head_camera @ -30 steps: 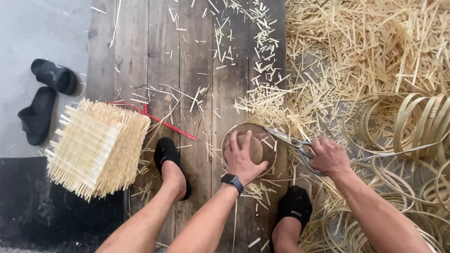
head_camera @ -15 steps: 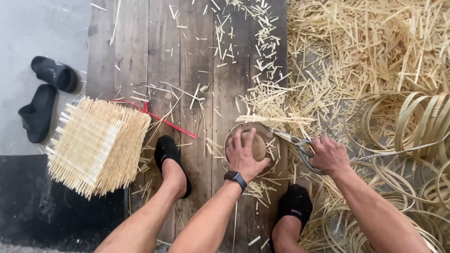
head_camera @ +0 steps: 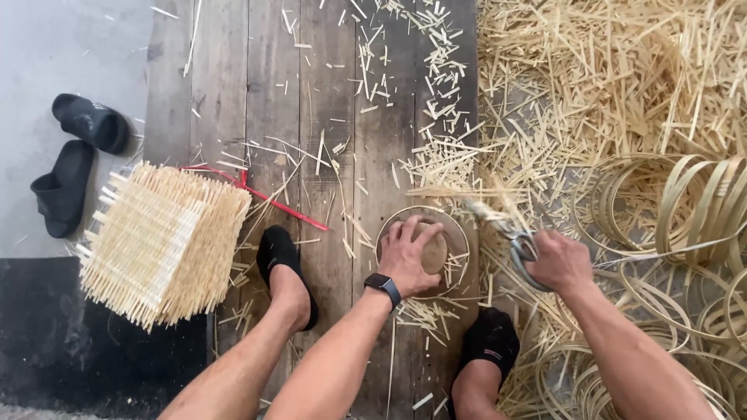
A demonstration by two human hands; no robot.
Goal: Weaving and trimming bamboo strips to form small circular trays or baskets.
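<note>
Head view, one item in hand: small round woven basket [head_camera: 447, 233], pale bamboo, on the plank floor [head_camera: 327, 117] between the two feet. Left hand [head_camera: 406, 253] lies flat on it, fingers [head_camera: 411, 229] spread over the base, pressing down. Right hand [head_camera: 559, 260] at 3 o'clock of the basket, fingers closed around metal shears [head_camera: 515, 237], blades blurred at the basket's rim. Judged light, springy, thin-walled, ends likely sharp; best held by the rim or flat base. Square woven basket [head_camera: 159, 241] at 9 o'clock, red strip [head_camera: 264, 198] beside it, black sandals [head_camera: 74, 167] beyond. Bamboo offcuts [head_camera: 591, 85] and coiled strips [head_camera: 685, 210] litter the right side; footing loose.
</note>
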